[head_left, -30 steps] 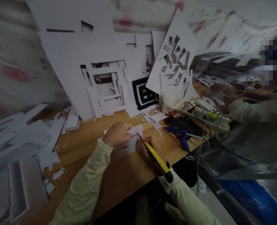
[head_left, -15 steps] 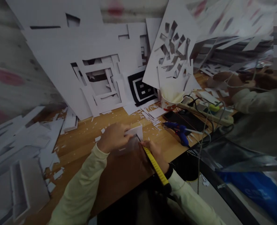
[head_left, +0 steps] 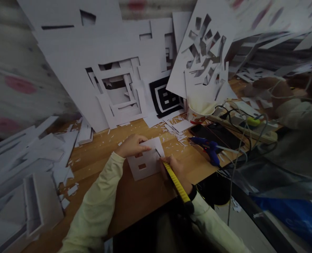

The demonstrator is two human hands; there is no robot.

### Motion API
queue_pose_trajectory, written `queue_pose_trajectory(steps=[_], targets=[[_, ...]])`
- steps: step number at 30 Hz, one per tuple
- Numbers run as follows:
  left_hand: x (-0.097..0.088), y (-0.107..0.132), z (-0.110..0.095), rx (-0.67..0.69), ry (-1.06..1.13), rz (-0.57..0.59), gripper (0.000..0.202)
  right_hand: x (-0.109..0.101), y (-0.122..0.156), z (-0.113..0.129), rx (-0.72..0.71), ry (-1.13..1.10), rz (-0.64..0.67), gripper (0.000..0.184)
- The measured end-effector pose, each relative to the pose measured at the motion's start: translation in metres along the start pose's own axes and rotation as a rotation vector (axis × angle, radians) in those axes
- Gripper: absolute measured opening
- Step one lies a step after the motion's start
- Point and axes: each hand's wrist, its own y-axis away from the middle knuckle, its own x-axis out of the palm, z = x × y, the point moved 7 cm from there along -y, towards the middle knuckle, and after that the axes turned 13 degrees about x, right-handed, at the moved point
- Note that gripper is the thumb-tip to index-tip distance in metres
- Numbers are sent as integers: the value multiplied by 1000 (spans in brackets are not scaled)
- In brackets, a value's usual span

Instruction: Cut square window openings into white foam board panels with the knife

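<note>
A small white board piece (head_left: 152, 167) with rectangular holes cut in it is in front of me over the wooden table. My left hand (head_left: 131, 144) grips its upper left edge, thumb across the top face and the other fingers partly hidden. Wrapped round a yellow utility knife (head_left: 179, 186) is my right hand (head_left: 177, 168), at the board's right side. The knife's dark blade points up and left over the board, close to my left thumb. Whether the tip touches the board, I cannot tell.
White cut-out panels (head_left: 76, 70) lean at the back. A paper cup (head_left: 196, 114), a blue glue gun (head_left: 211, 151), a dark phone (head_left: 224, 135) and a power strip (head_left: 263, 131) with cables are to the right. Board scraps (head_left: 55, 151) lie left. Another person's arm (head_left: 298, 112) is far right.
The board piece has turned from a blurred, tilted pose to a flatter one, so its cut holes show. My left hand stays on it and the knife stays in my right hand. The view has shifted slightly.
</note>
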Motion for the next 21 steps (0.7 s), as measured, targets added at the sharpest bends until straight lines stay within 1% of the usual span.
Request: queue_pose_trajectory(steps=[2, 4, 5, 6, 7, 8, 9, 10, 12, 15, 18, 21], targets=[[-19, 4, 5, -32, -13, -154, 18, -13, 8, 22, -105, -27, -54, 15], [-37, 11, 9, -66, -6, -301, 16, -30, 14, 41, -130, -57, -107, 16], [-42, 15, 10, -81, 27, -332, 17, -39, 15, 49, -135, -79, -154, 13], [-43, 17, 9, -87, 85, -333, 19, -50, 14, 54, -105, -69, -232, 12], [-41, 19, 6, -89, 140, -327, 21, -62, 12, 56, -58, -28, -356, 9], [-38, 20, 1, -86, 191, -318, 23, -68, 8, 58, -17, 22, -413, 10], [-33, 22, -6, -74, 227, -312, 25, -72, 1, 60, -2, 74, -448, 15], [-28, 23, -14, -59, 250, -303, 26, -73, -6, 61, 5, 116, -458, 21], [-16, 27, -33, -7, 292, -280, 29, -72, -22, 65, 2, 159, -425, 29], [-4, 36, -57, 51, 324, -297, 33, -71, -36, 77, 3, 211, -390, 36], [8, 41, -68, 48, 364, -260, 35, -69, -37, 93, -11, 301, -355, 35], [16, 42, -70, 39, 389, -207, 36, -68, -36, 99, 3, 340, -321, 33]])
